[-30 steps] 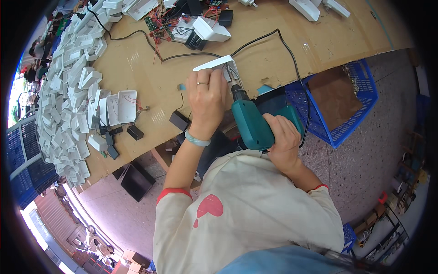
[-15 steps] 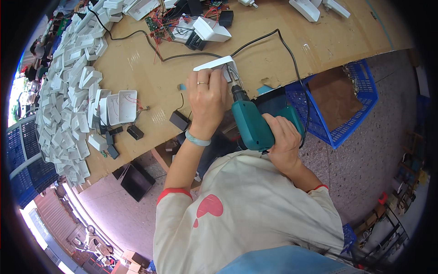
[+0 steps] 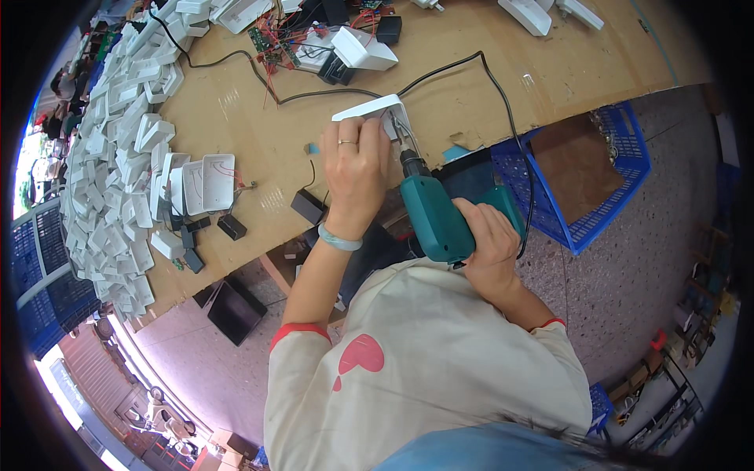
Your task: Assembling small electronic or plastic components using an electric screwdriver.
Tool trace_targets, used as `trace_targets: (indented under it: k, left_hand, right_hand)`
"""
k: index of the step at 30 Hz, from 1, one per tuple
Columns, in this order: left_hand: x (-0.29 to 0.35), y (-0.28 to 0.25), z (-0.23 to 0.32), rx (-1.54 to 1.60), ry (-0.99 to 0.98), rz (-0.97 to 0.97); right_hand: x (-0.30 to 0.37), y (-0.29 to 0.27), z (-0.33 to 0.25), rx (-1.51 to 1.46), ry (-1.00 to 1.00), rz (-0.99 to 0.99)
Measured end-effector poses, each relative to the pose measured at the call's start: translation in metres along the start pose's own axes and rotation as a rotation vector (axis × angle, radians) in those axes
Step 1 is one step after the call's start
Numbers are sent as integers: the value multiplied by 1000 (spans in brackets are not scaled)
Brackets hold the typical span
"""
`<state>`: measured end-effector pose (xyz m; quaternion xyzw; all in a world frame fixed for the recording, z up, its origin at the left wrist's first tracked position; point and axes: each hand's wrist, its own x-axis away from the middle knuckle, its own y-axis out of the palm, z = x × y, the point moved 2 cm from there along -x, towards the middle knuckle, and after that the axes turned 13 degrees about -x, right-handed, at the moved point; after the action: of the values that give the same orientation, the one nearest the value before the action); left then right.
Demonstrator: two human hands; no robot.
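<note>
My left hand (image 3: 355,169) presses down on a white plastic housing (image 3: 374,110) that lies near the front edge of the wooden table (image 3: 259,141). A ring sits on one finger and a pale band is round the wrist. My right hand (image 3: 488,245) grips the handle of a teal electric screwdriver (image 3: 432,216). Its bit points into the housing just right of my left fingers. A black cord (image 3: 503,102) runs from the tool across the table.
A big heap of white housings (image 3: 110,173) covers the table's left side, with two open ones (image 3: 200,184) and small black blocks (image 3: 309,206) nearer. Circuit boards with red wires (image 3: 275,43) lie at the back. A blue crate (image 3: 585,169) stands on the floor to the right.
</note>
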<state>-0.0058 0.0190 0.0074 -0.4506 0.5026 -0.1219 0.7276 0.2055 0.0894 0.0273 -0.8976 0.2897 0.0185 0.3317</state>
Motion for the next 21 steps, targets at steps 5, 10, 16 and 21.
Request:
trace_targets:
  k: [5, 10, 16, 21]
  left_hand:
    - [-1, -1, 0, 11, -4, -8]
    - [-1, -2, 0, 14, -1, -7]
    - [-1, -5, 1, 7, -1, -16]
    - [1, -11, 5, -84, 20, -48]
  right_hand:
    - [2, 0, 0, 4, -9, 9]
    - [0, -2, -3, -8, -68, 80]
    - [0, -7, -7, -42, -81, 98]
    - [7, -17, -8, -116, -63, 77]
